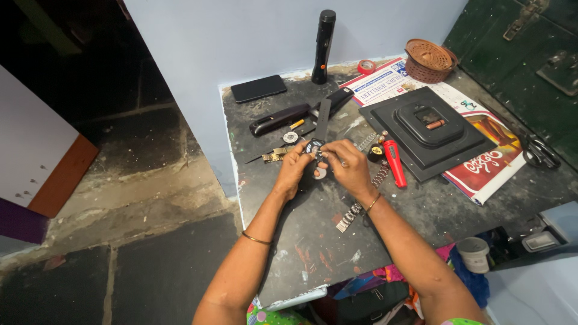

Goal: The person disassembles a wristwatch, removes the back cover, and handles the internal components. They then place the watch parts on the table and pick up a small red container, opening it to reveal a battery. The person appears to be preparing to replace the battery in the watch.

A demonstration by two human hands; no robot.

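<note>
My left hand (295, 167) and my right hand (345, 166) meet over the dark worktop (313, 241), both pinching a small wristwatch (315, 147) with a black strap that runs away from me. A small round silvery part shows just below the watch, between my fingers. Each wrist has a thin bangle. A metal link bracelet (351, 215) lies on the worktop under my right wrist.
Around the hands lie a red-handled tool (395, 162), a black square moulded block (426, 129), a dark stapler-like tool (278, 120), a phone (258, 88), a black torch (323, 46), a woven basket (429, 60), scissors (540, 151) and printed papers (489, 164). Stone floor drops off left.
</note>
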